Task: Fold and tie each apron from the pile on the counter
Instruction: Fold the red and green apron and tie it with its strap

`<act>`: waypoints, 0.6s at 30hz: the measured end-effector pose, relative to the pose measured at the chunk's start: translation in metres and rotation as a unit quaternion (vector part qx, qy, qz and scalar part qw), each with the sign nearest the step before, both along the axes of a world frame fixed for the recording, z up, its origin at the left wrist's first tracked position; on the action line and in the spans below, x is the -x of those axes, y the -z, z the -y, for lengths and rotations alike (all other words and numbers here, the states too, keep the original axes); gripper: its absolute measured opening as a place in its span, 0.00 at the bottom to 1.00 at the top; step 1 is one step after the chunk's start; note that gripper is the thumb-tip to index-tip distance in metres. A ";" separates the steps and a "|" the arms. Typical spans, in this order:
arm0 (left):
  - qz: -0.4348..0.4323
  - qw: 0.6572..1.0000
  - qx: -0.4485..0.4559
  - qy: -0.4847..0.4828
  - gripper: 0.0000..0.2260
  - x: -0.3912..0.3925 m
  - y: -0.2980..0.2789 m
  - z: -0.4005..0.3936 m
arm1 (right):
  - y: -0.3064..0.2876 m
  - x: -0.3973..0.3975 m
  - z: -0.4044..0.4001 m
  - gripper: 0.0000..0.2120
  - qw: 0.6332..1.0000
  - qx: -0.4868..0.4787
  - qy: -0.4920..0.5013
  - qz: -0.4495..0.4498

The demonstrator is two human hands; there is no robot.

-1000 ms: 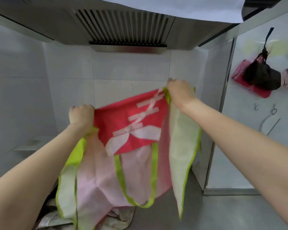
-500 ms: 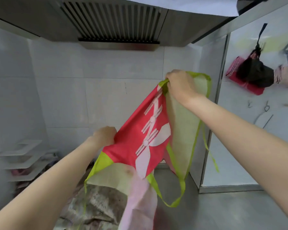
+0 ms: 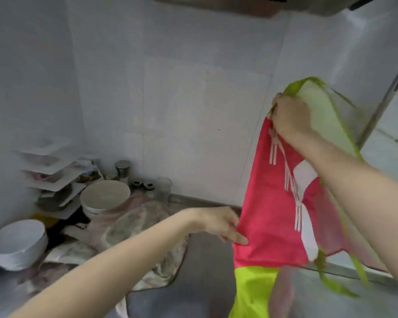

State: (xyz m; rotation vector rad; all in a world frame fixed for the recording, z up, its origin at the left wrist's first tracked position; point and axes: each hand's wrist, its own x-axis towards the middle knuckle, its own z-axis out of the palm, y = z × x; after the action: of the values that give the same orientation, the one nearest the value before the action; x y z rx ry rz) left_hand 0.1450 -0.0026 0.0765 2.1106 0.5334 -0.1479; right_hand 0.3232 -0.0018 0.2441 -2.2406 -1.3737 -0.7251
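1. Held in the air at the right, above the table: one apron, red with white stripes, a yellow-green panel at the bottom and green edging.
2. Long axis close to upright, tilted a little; top end up at the right hand, bottom end hanging down past the lower edge of the view.
3. Right hand raised high, fingers curled tight around the bunched top of the apron, gripping it; pale green cloth and a green strap arching over the knuckles.
4. Left hand lower, reaching across to the apron's left edge; fingers mostly straight and touching the red cloth, thumb side hidden, so a pinch on the edge cannot be confirmed.
5. Thin green ties dangling loose below the right forearm, beside a sheer pink layer.
6. On the table under the left arm: a rumpled pile of pale patterned cloth, lying flat and spread toward the wall.
7. Further left: a stack of white bowls, a second bowl stack nearer the wall, a corner rack with trays.
8. Against the tiled wall: a metal jar, two small dark lids, and a clear cup.
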 end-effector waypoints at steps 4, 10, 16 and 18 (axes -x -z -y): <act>-0.094 0.989 -0.017 -0.114 0.10 0.059 0.103 -0.050 | 0.130 0.039 -0.089 0.27 0.953 0.252 -0.102 -0.136; -0.226 0.949 -0.099 -0.199 0.25 0.112 0.213 -0.056 | 0.295 0.078 -0.134 0.33 0.884 0.340 -0.142 -0.288; -0.264 0.919 -0.144 -0.254 0.15 0.116 0.253 -0.055 | 0.319 0.092 -0.153 0.39 0.836 0.273 -0.267 -0.393; -0.282 0.908 -0.146 -0.272 0.14 0.120 0.261 -0.057 | 0.319 0.093 -0.148 0.39 0.819 0.281 -0.310 -0.392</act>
State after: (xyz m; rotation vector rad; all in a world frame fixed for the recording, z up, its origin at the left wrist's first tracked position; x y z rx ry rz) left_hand 0.0249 0.0545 -0.1840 2.0990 1.5515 -0.3803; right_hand 0.2298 0.1463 -0.0749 -1.8446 -1.7891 0.8432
